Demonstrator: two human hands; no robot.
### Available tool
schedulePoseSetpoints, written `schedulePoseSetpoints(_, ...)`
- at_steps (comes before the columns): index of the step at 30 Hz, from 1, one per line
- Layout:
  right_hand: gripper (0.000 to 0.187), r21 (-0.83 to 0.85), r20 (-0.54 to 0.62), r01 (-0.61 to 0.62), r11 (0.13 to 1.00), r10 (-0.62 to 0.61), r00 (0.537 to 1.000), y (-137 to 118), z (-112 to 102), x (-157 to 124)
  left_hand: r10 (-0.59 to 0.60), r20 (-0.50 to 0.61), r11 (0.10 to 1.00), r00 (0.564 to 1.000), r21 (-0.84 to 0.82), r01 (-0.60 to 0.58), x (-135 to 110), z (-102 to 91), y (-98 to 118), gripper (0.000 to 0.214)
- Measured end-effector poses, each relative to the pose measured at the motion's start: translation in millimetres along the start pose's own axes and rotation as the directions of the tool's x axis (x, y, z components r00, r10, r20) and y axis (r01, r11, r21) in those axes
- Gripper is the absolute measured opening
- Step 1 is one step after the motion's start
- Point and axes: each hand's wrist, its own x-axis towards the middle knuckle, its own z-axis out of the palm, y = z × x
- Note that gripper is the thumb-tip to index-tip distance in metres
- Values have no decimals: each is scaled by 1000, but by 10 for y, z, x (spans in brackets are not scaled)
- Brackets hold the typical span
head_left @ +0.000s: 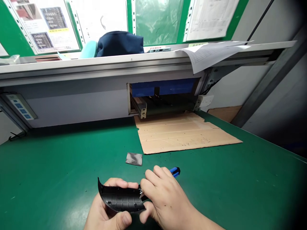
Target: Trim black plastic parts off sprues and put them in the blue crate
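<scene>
Nearest, the left hand (99,213) grips a black curved plastic shell (123,198) above the tabletop (59,179); its thumb presses the near side and its fingers are closed along the far side. The hollow, ribbed face is turned up toward the person, probably so that the inside stays visible and reachable. The right hand (165,195) has its fingers curled tightly around a blue-handled tool (176,172), whose metal tip is at the right end of the shell. Its thumb lies by the near right corner, perhaps to steady the tip there.

Just beyond the hands, a small grey rectangular piece (134,159) lies flat, apart from them but within easy reach. Farther and to the right, a cardboard sheet (182,135) extends in front of the wall opening with a dark conveyor belt (168,107), maybe to protect the surface. Farthest, a shelf (72,67) keeps a dark blue pouch (121,44) and loose papers (208,57) off the working area.
</scene>
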Motion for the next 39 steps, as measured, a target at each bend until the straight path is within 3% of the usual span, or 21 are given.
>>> schedulePoseSetpoints(10, 76, 55, 41, -8, 998, 6, 999, 54, 52, -26, 19, 28, 1000, 999, -16, -19, 27, 0, -37, 50)
schedulePoseSetpoints(13, 76, 221, 107, -40, 974, 16, 994, 73, 23, -13, 32, 50, 999, 998, -39, -30, 43, -15, -48, 47)
schedulePoseSetpoints(16, 70, 466, 216, -95, 880, -9, 976, 97, -86, 18, 19, 87, 998, 996, -66, -13, 64, -40, -68, 46)
schedulePoseSetpoints(18, 61, 535, 270, -173, 827, 26, 962, 131, -193, 44, 13, 111, 998, 994, -57, -7, 79, -53, -89, 45)
schedulePoseSetpoints(20, 44, 503, 304, -247, 828, 97, 948, 196, -297, 65, 13, 120, 999, 993, -42, -8, 91, -55, -112, 45)
schedulePoseSetpoints(22, 33, 392, 321, -256, 884, 130, 938, 289, -361, 77, 14, 99, 999, 995, -42, -10, 99, -43, -124, 46)
schedulePoseSetpoints(25, 48, 173, 366, -175, 969, 101, 925, 433, -341, 73, -45, -6, 991, 999, -125, 43, 115, -15, -98, 46)
schedulePoseSetpoints(27, 51, 65, 411, -142, 988, 103, 906, 490, -271, 61, -153, -74, 961, 985, -245, 131, 138, -11, -59, 34)
schedulePoseSetpoints(30, 32, 5, 448, -113, 994, 99, 888, 501, -170, 46, -259, -59, 909, 964, -353, 223, 187, -46, -20, 9)
schedulePoseSetpoints(32, 19, 8, 445, -79, 997, 67, 893, 474, -146, 40, -246, -41, 938, 968, -263, 227, 216, -89, -23, 6)
schedulePoseSetpoints(34, 20, 29, 424, -37, 999, 22, 906, 433, -153, 35, -208, -59, 978, 976, -44, 205, 229, -127, -38, 11)
schedulePoseSetpoints(37, 27, 120, 372, 9, 993, -53, 927, 352, -169, 23, -162, -57, 941, 985, 293, 172, 213, -135, -41, 30)
schedulePoseSetpoints(39, 24, 187, 311, 7, 982, -66, 948, 287, -154, 10, -169, 40, 912, 985, 385, 140, 191, -106, -23, 43)
